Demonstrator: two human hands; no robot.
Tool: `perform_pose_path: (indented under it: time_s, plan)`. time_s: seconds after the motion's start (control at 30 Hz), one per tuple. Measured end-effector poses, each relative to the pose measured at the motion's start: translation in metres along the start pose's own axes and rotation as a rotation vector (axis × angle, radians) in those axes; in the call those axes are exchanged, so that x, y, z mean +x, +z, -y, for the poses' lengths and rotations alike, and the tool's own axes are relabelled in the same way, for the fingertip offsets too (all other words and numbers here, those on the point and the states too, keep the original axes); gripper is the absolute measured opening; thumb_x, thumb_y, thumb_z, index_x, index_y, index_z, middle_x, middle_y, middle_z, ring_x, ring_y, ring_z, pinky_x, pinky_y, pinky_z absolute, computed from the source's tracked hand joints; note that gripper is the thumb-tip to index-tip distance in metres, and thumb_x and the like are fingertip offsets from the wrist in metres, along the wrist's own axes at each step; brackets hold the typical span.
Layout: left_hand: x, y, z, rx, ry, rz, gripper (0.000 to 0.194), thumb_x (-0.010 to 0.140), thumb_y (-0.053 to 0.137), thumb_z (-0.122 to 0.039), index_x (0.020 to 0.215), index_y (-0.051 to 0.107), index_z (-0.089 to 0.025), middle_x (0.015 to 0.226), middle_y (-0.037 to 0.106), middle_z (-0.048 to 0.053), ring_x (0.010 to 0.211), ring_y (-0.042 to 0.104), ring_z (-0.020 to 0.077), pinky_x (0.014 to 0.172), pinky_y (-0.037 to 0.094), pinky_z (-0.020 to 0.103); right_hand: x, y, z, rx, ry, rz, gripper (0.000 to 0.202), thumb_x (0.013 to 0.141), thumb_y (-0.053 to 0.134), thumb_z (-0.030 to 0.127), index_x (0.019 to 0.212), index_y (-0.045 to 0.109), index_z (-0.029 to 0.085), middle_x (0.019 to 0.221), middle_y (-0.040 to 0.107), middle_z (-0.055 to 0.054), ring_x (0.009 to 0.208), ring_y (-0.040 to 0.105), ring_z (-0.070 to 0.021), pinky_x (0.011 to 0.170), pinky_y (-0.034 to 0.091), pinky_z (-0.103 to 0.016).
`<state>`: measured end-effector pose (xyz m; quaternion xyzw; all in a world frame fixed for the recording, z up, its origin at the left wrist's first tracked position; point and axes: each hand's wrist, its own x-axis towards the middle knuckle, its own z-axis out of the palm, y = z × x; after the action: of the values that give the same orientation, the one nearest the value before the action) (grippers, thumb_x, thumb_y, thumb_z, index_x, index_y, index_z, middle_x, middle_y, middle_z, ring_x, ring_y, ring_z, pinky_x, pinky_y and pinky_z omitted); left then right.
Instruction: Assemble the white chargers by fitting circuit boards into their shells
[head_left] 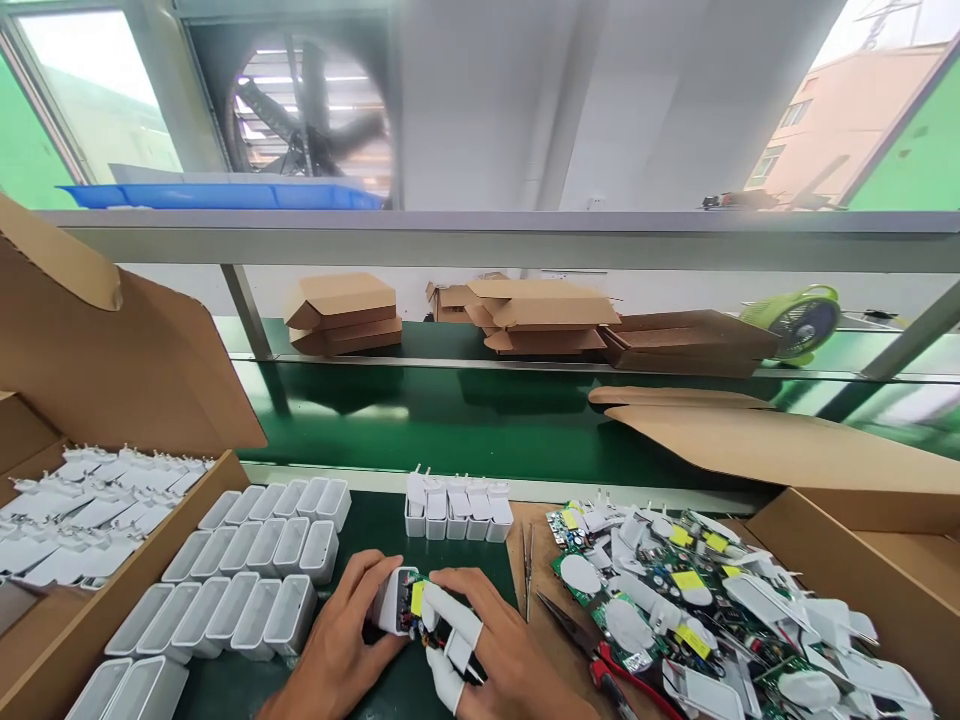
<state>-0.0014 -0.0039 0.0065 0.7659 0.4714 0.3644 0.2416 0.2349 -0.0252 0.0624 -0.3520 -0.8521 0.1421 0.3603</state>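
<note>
Housing [388,603] interior; mostly hidden

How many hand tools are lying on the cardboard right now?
2: tweezers at its left side, and red-handled pliers to their right, beside the heap of parts. More may be hidden under the heap.

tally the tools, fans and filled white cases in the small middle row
tweezers: 1
pliers: 1
big fan: 1
green fan: 1
filled cases: 5
total: 9
</note>
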Motion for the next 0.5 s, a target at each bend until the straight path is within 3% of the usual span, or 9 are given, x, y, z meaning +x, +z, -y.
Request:
perform_pose_path:
  time_s: [0.5]
  plan:
    - [-0.0031, 0.0035, 0.0045, 0.061, 0.105, -0.011, 0.062, 0.091, 0.061, -0.011, 0.147, 0.048, -0.033, 0.141, 0.053, 0.010, 0.126, 0.064, 0.0263, 0.100, 0.058, 0.034, 0.0032, -0.0035, 0.0015, 0.018, 0.033, 0.068, 0.060, 0.081, 0.053, 0.001, 0.137, 0.051, 0.023, 0.134, 0.061, -0.015, 0.124, 0.061, -0.0292, 0.103, 0.057, -0.042]
